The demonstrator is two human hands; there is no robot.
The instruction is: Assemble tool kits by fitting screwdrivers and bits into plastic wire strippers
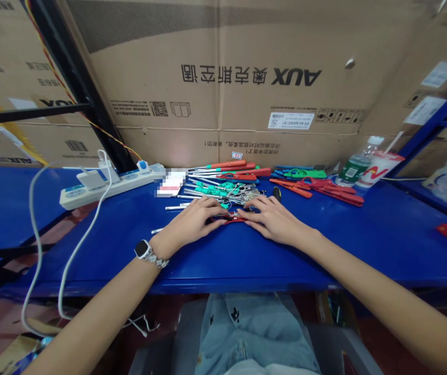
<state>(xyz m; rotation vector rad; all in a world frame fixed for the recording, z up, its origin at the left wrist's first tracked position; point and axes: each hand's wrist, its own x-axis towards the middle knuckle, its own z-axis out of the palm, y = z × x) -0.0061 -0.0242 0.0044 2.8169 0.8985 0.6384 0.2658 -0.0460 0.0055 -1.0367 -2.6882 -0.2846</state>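
Over the middle of the blue table, my left hand and my right hand face each other, fingers bent inward. Between them is a long, thin red plastic piece with small metal parts on it. My left fingers grip its left end and my right fingers its right end; the fingers hide much of both ends. Just beyond my hands lies a pile of metal rods, green plastic pieces and loose metal clips. A black and yellow handle lies close behind my right hand.
Red-handled rods lie at the back. Red plastic parts and green ones are to the right, before a bottle and a paper cup. A power strip with white cables stands left. A cardboard box walls the back.
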